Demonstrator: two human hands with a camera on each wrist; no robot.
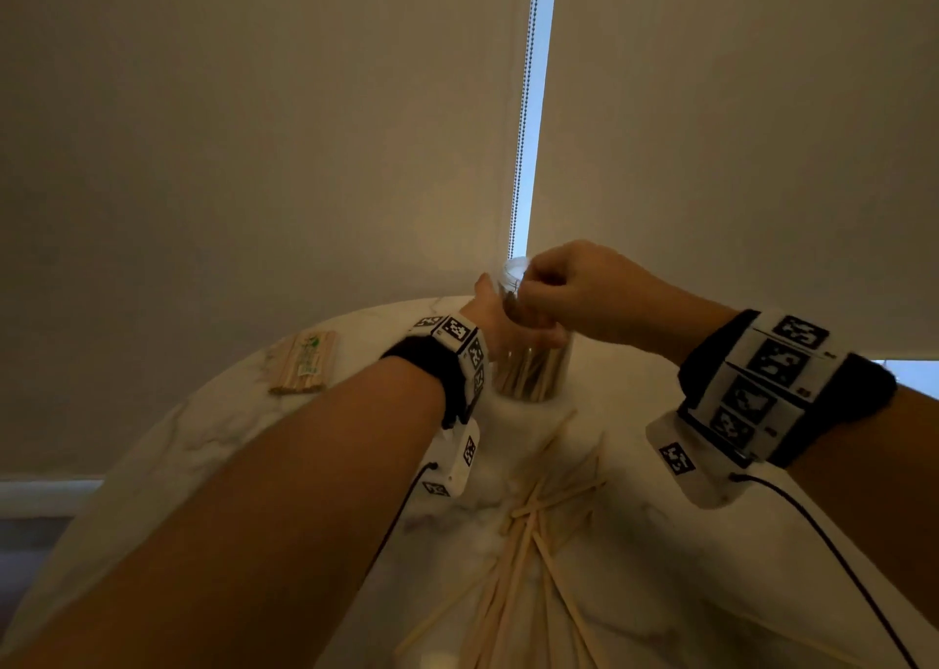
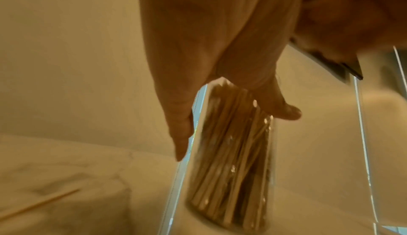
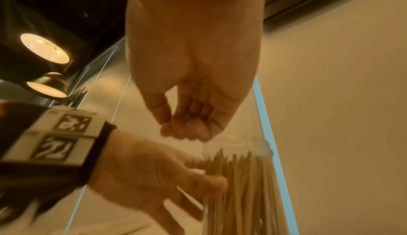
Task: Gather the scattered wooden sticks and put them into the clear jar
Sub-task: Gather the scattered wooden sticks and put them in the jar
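Clear jar [image 1: 531, 363] upright, already packed with sticks, steadied by left hand [image 1: 490, 312] wrapped round its side. Right hand [image 3: 191, 89] over jar mouth, fingers loosely curled, holding nothing. Many scattered sticks [image 1: 533, 541] remaining near jar base.

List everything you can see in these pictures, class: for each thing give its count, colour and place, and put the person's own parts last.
Clear jar: one, see-through, upright at the table's far side, many pale sticks standing inside.
Loose wooden sticks: many, pale, criss-crossed on the table nearer the person.
Packet of sticks: one, pale with a green label, far left of the table.
Table: one, white marbled, round-edged.
Roller blinds: two, beige, behind the table, bead chain between.
Wrist bands: two, black and white.
Left hand: grips the jar's side.
Right hand: fingers curled above the jar's mouth.
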